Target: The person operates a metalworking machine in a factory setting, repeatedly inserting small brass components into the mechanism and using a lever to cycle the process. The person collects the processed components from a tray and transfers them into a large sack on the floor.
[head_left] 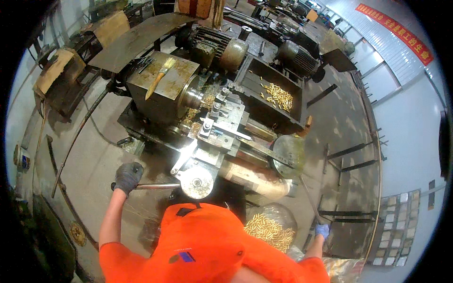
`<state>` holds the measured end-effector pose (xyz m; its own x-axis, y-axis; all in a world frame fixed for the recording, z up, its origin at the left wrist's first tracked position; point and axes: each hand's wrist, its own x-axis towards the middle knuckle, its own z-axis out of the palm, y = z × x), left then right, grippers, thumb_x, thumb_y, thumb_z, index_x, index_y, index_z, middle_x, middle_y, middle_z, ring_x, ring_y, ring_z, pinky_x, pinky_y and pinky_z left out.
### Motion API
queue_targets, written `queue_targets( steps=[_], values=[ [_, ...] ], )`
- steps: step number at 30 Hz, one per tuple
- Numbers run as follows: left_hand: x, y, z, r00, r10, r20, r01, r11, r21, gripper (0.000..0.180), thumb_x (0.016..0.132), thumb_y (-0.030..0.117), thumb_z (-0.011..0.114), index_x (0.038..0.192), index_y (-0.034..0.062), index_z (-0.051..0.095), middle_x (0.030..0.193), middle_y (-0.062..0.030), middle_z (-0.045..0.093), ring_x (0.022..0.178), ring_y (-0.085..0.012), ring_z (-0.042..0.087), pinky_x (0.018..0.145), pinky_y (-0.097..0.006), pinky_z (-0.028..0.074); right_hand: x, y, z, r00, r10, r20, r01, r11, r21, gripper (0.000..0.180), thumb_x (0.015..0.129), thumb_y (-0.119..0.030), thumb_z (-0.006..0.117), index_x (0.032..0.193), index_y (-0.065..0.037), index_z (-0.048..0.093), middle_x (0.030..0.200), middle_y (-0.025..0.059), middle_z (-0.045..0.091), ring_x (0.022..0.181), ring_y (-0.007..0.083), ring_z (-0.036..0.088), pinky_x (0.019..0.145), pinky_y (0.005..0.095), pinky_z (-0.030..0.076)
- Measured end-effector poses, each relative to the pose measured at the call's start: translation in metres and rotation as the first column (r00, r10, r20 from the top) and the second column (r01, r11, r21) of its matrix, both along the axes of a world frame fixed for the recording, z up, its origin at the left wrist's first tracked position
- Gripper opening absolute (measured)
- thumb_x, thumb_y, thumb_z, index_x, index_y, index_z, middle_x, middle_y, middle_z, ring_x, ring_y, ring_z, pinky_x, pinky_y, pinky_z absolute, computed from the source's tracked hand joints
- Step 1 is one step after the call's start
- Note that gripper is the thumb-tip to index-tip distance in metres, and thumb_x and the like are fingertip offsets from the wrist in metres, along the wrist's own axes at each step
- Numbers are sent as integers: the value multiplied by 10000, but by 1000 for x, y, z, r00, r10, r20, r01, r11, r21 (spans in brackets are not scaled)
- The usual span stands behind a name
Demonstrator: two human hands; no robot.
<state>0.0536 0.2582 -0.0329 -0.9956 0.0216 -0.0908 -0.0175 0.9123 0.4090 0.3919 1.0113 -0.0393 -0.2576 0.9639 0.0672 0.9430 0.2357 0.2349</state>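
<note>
Two gloved hands: left hand (pixel 128 176) clenched round a metal lever (pixel 155 186); right hand (pixel 322 230) grasping a thin rod (pixel 309 200)

The left hand (pixel 128 176) wears a dark grey glove and grips a dull steel lever (pixel 155 186); the right hand (pixel 322 230), beyond the lathe (pixel 207 118), wears a blue one. The shirt (pixel 207 245) is bright orange with a small blue and dark mark on it. The lathe is grey-green metal, dusted with golden brass chips. On top of it lies a brush (pixel 159 76) with a yellow handle and pale bristles. Behind the lathe a dark tray (pixel 297 123) holds shiny yellow brass pieces (pixel 278 95); more brass pieces (pixel 269 231) fill a clear bag just beside the shirt. The floor (pixel 94 160) is pale grey.
</note>
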Motion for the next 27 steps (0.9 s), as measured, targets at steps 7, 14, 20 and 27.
queue_targets(
  steps=[7, 14, 20, 27],
  values=[
    [-1, -1, 4, 999, -25, -41, 27, 998, 52, 216, 756, 269, 607, 819, 76, 683, 788, -171, 637, 725, -350, 616, 657, -414, 485, -2, -18, 10, 1000, -4, -5, 4, 999, -50, 460, 684, -433, 642, 867, -14, 679, 935, 216, 644, 911, 358, 615, 791, 412, 488],
    [0, -1, 2, 998, -27, -52, 30, 998, 57, 212, 767, 274, 606, 802, 79, 680, 774, -171, 635, 725, -354, 612, 652, -418, 481, 13, 1, -12, 1000, 22, -6, -22, 1000, -18, 490, 656, -449, 666, 880, -13, 676, 973, 209, 639, 929, 351, 610, 800, 409, 485],
    [0, -2, 2, 997, -34, -67, 40, 995, 87, 192, 776, 270, 598, 794, 96, 677, 756, -172, 630, 709, -359, 607, 636, -422, 480, 10, -11, -3, 1000, -11, 18, 11, 1000, -21, 504, 649, -471, 671, 871, -18, 678, 959, 198, 645, 924, 345, 614, 804, 406, 485],
    [-1, -2, 4, 993, -74, -90, 81, 994, 77, 189, 766, 249, 618, 782, 70, 676, 765, -163, 642, 703, -344, 618, 635, -414, 486, 11, -14, -5, 996, -57, 62, 61, 997, -55, 524, 661, -483, 657, 908, -21, 669, 971, 197, 643, 938, 342, 613, 812, 405, 486]
  ],
)
